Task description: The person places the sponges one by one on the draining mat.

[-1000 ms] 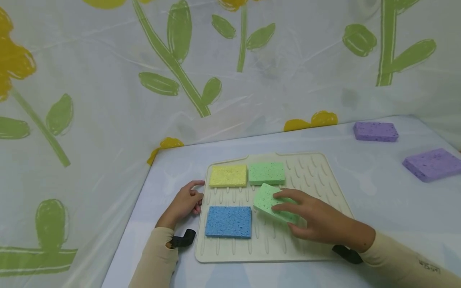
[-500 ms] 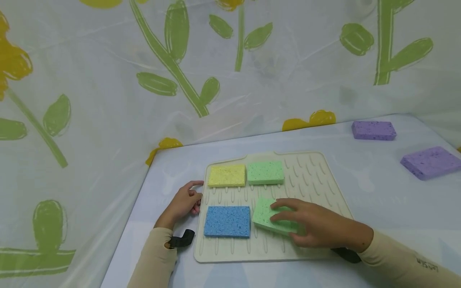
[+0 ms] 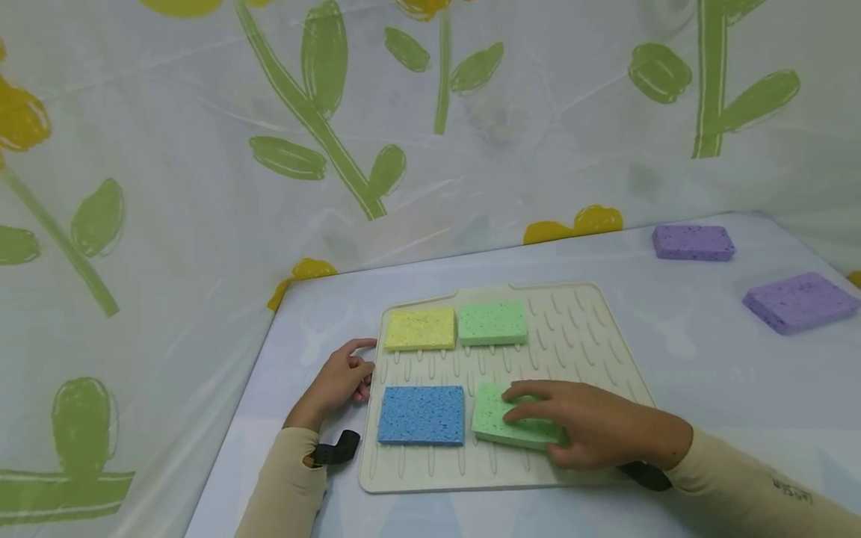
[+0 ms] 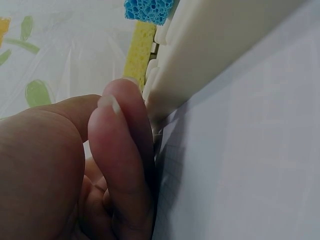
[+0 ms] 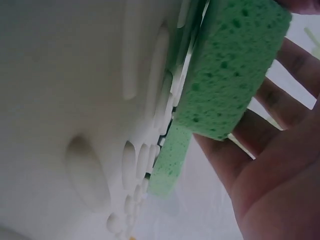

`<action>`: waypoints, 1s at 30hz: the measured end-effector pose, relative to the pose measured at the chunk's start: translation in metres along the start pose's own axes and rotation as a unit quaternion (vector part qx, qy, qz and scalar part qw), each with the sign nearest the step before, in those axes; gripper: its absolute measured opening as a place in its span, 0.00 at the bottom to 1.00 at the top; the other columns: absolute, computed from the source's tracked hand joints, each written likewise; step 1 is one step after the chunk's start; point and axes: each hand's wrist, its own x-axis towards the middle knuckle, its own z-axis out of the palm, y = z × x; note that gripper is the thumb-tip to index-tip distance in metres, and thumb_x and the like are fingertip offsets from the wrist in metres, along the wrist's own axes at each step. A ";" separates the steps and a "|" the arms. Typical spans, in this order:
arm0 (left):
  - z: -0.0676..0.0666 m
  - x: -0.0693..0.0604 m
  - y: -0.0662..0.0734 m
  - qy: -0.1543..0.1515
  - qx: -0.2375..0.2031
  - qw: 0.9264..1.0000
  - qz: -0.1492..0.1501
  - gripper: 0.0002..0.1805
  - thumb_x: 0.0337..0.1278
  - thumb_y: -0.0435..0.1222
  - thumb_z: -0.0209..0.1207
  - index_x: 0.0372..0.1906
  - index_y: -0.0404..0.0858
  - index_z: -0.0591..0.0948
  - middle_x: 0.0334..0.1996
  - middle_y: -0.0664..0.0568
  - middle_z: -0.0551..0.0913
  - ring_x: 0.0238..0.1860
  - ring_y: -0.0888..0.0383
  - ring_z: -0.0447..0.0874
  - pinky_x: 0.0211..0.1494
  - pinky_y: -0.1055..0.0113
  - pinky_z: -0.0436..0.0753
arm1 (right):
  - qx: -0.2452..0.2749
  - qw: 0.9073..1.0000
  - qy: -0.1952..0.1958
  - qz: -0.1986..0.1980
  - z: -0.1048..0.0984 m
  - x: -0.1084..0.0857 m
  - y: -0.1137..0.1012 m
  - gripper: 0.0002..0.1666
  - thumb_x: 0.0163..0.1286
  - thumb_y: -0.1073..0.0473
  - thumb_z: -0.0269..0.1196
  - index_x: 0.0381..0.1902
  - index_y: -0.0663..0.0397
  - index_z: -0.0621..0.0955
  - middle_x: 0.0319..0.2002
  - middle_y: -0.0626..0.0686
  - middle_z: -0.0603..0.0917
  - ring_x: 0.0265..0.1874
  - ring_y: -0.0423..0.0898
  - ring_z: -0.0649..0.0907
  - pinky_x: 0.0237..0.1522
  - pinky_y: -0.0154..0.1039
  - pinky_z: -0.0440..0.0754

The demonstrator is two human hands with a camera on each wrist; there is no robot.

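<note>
On the ribbed cream mat (image 3: pixel 447 474), my right hand (image 3: pixel 599 424) grips a green sponge (image 3: pixel 489 409) just right of a blue sponge (image 3: pixel 420 415). In the right wrist view, fingers lie along one side of this sponge (image 5: pixel 230 65), with a fingertip at the opposite end. A yellow sponge (image 3: pixel 420 329) and another green sponge (image 3: pixel 492 323) lie side by side on the mat's far part. My left hand (image 3: pixel 338 381) rests at the mat's left edge, holding nothing, fingers loosely bent; in the left wrist view its fingertips are beside the mat's side (image 4: pixel 200 55).
Two purple sponges, one farther back (image 3: pixel 693 243) and one nearer (image 3: pixel 800 302), lie on the table to the right of the mat. A white curtain (image 3: pixel 202 187) with a flower print stands behind and left of the table.
The green sponge in my right hand has moved nearer to me, turned straighter, and now sits lower against the mat beside the blue one. My left hand has stayed at the mat's edge.
</note>
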 end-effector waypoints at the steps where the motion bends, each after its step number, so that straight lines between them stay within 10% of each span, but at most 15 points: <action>1: 0.000 0.000 0.000 0.002 0.000 1.000 -0.002 0.27 0.68 0.34 0.54 0.71 0.49 0.69 0.25 0.49 0.76 0.17 0.58 0.78 0.22 0.66 0.79 | -0.001 1.000 -0.004 0.003 0.000 0.000 0.000 0.34 0.54 0.60 0.69 0.62 0.36 0.79 0.67 0.46 0.75 0.65 0.50 0.78 0.58 0.50 0.82; 30: -0.001 -0.001 0.001 -0.001 -0.003 1.000 -0.001 0.27 0.68 0.34 0.53 0.71 0.47 0.68 0.25 0.49 0.76 0.17 0.58 0.78 0.23 0.67 0.79 | -0.001 1.000 -0.008 -0.007 0.001 0.001 0.003 0.33 0.57 0.68 0.69 0.61 0.40 0.80 0.68 0.45 0.76 0.70 0.54 0.73 0.68 0.60 0.69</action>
